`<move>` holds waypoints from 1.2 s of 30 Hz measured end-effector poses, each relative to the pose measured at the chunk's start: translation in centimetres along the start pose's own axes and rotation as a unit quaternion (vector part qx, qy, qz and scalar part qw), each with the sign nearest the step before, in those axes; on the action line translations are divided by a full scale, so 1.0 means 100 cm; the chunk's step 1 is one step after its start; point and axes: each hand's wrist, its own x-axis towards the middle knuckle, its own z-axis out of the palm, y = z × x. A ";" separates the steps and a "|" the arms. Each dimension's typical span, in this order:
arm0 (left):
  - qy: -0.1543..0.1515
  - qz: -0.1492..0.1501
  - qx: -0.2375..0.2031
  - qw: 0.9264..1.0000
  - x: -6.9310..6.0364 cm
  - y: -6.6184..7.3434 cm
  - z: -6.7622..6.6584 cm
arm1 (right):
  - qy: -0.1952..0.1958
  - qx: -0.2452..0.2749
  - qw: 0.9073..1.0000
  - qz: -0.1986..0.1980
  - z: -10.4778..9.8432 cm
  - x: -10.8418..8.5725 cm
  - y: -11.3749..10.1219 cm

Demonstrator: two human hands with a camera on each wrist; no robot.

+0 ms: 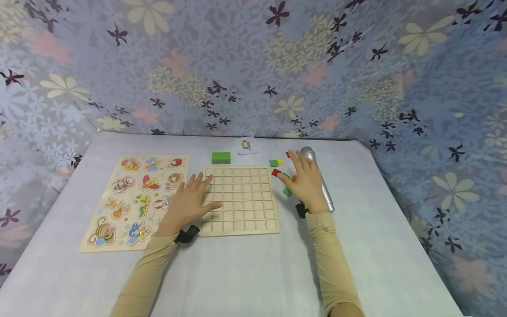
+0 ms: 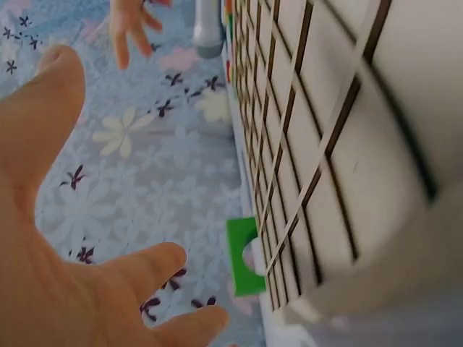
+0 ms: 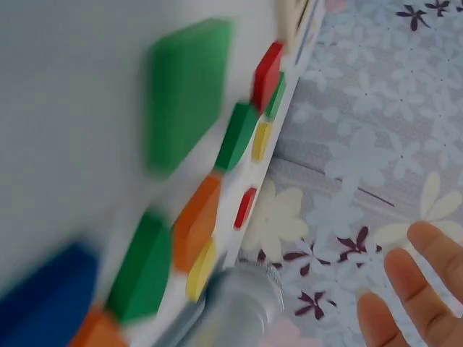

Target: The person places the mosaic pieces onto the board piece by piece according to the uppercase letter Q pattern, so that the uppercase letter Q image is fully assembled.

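My left hand (image 1: pixel 188 204) is spread above the left edge of a wooden grid board (image 1: pixel 239 200), fingers apart and holding nothing. The left wrist view shows a gap between that hand (image 2: pixel 58 246) and the board (image 2: pixel 318 130). To the board's right, my right hand (image 1: pixel 308 182) hovers with extended fingers over small coloured square tiles. Among them are a red tile (image 1: pixel 276 173), a green tile (image 1: pixel 287 191) and a yellow tile (image 1: pixel 280 161). From the right wrist, orange (image 3: pixel 197 224) and blue (image 3: pixel 51 300) tiles also show. My hand hides some tiles from the head view.
Left of the grid lies a puzzle board with insect pictures (image 1: pixel 115 169). Behind the grid stand a green block (image 1: pixel 221 158), its round opening visible from the left wrist, and a small printed card (image 1: pixel 253 149). A silver microphone (image 1: pixel 327 193) lies beside my right hand.
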 end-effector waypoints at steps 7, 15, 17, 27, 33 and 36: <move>-0.036 0.010 -0.039 0.999 0.001 0.001 0.009 | -0.036 0.082 0.996 0.022 0.012 0.034 -0.001; -0.043 0.009 -0.052 0.998 0.005 -0.002 0.012 | -0.130 0.240 0.959 0.079 0.023 0.058 0.018; -0.045 0.012 -0.052 0.998 0.006 -0.003 0.013 | -0.139 0.253 0.954 0.087 0.027 0.063 0.022; -0.079 0.035 -0.042 0.995 0.006 -0.012 0.020 | -0.130 0.343 0.918 0.151 0.053 0.070 0.028; -0.078 0.036 -0.053 0.995 0.009 -0.015 0.022 | -0.113 0.295 0.935 0.162 0.054 0.071 0.022; -0.075 0.037 -0.057 0.995 0.010 -0.018 0.024 | -0.117 0.265 0.945 0.153 0.055 0.072 0.021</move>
